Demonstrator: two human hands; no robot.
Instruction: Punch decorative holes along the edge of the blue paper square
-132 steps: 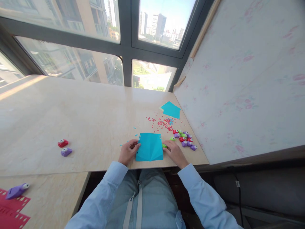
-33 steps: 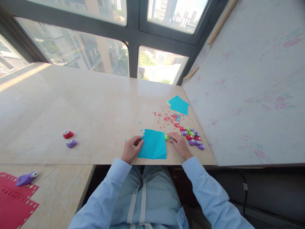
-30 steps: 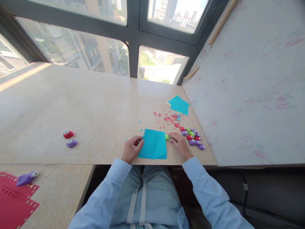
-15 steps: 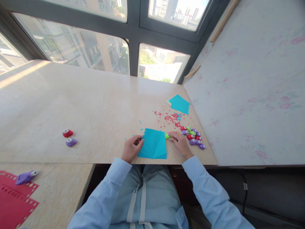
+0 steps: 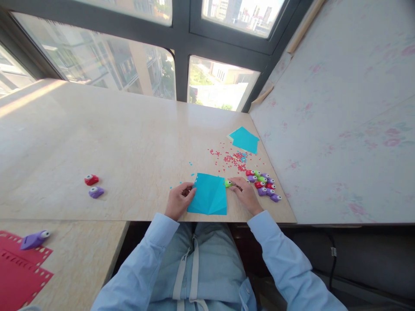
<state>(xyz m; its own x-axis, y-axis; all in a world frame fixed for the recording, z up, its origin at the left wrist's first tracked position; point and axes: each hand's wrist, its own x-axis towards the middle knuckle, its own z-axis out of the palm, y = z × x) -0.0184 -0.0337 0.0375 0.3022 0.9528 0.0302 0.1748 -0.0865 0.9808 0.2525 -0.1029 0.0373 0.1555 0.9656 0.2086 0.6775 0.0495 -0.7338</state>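
We see a broad, pale marble-patterned tabletop running under a dark-framed window, with a pale floral-printed wall panel closing it off on the right. At the lower left lies a red sheet of paper with punched edges, and a purple punch with a googly eye sits on its far corner. Near the front edge of the tabletop lies a square turquoise sheet of creased paper. Our left hand presses on its left edge, fingers curled down against the paper. Our right hand rests just beside the sheet's right edge, its fingers closed around a small green punch set at the paper's upper right corner. A second turquoise sheet folded to a house shape lies farther back, near the wall panel. Just right of our right hand sits a cluster of small red, green and purple punches. Well apart on the left stand a lone red punch and a lone purple punch, close together. Tiny red paper dots are scattered between the two turquoise sheets.
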